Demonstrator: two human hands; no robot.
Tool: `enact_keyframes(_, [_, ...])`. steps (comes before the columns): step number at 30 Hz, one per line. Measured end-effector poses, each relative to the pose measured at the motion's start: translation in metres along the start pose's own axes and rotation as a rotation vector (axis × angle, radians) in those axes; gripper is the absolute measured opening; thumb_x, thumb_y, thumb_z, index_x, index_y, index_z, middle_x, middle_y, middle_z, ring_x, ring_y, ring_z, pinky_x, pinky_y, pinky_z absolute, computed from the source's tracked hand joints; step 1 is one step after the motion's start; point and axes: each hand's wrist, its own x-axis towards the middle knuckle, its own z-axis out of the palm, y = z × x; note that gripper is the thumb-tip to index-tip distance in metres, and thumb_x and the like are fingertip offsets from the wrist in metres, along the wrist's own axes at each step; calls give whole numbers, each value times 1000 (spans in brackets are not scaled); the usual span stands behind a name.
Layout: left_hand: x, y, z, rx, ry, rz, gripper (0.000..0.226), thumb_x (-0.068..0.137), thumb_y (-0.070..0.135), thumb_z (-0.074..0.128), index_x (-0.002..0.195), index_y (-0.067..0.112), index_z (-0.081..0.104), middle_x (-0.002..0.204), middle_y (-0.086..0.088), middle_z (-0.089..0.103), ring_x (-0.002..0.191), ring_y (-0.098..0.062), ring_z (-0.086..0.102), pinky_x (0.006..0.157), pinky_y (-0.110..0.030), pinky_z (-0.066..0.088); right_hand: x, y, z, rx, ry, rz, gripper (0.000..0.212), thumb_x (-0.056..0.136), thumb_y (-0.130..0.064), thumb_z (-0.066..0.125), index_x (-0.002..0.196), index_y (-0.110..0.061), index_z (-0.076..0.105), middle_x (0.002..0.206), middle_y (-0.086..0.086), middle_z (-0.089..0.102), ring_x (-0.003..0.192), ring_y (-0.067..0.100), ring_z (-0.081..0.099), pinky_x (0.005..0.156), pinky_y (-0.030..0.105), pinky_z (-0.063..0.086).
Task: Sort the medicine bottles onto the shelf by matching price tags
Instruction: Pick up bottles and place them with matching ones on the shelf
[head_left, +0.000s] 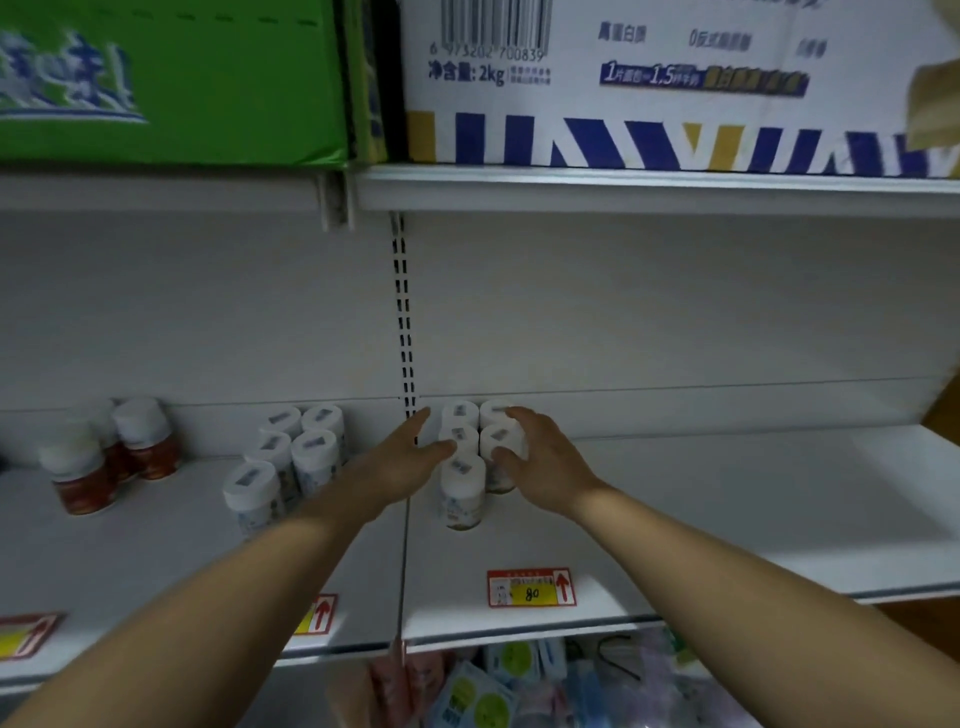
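Several white-capped medicine bottles (461, 486) stand in a tight cluster on the white shelf (727, 519), behind a red and yellow price tag (531, 587) marked 80. My left hand (402, 454) lies with straight fingers against the cluster's left side. My right hand (540, 452) curls round the right-hand bottle (500, 441) of the cluster. A second group of white bottles (291, 462) stands further left. Red-labelled bottles (104, 457) stand at the far left.
Another price tag (317, 616) is partly hidden by my left forearm, and a third tag (26, 634) sits at the left edge. A green carton (171, 78) and a white carton (675, 78) fill the shelf above. Packets (483, 686) lie on the shelf below.
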Motion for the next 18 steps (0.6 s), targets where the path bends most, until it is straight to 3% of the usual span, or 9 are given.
enact_keyframes(6, [52, -4, 25, -238, 108, -126, 67, 93, 32, 51, 148, 27, 14, 156, -1, 18, 140, -25, 26, 110, -36, 28, 48, 23, 12, 210, -19, 155, 65, 92, -37, 52, 146, -18, 21, 151, 7, 25, 136, 24, 31, 102, 28, 30])
enact_keyframes(10, [76, -8, 40, -454, 145, -201, 61, 97, 23, 44, 149, 24, 11, 157, -3, 15, 139, -28, 27, 109, -39, 30, 70, 27, 23, 385, -12, 250, 62, 94, -31, 49, 146, -14, 21, 151, 9, 28, 135, 24, 33, 96, 24, 30])
enact_keyframes(13, [80, -13, 49, -523, 120, -216, 54, 97, 14, 39, 147, 26, 22, 147, -9, 36, 124, -32, 44, 99, -41, 42, 75, 31, 32, 472, -44, 308, 62, 95, -30, 47, 148, -21, 16, 154, 4, 24, 136, 23, 32, 92, 22, 29])
enact_keyframes(15, [84, -16, 53, -527, 120, -196, 46, 96, 13, 37, 140, 26, 37, 130, -13, 52, 105, -32, 54, 82, -37, 49, 77, 33, 34, 486, -45, 320, 60, 96, -29, 45, 148, -26, 16, 154, 3, 24, 136, 24, 32, 93, 25, 31])
enact_keyframes(18, [88, -18, 55, -550, 147, -205, 39, 97, 19, 37, 135, 26, 41, 119, -15, 58, 101, -34, 57, 76, -38, 49, 78, 35, 34, 512, -39, 326, 58, 95, -28, 46, 147, -30, 19, 154, 2, 24, 136, 25, 32, 99, 31, 33])
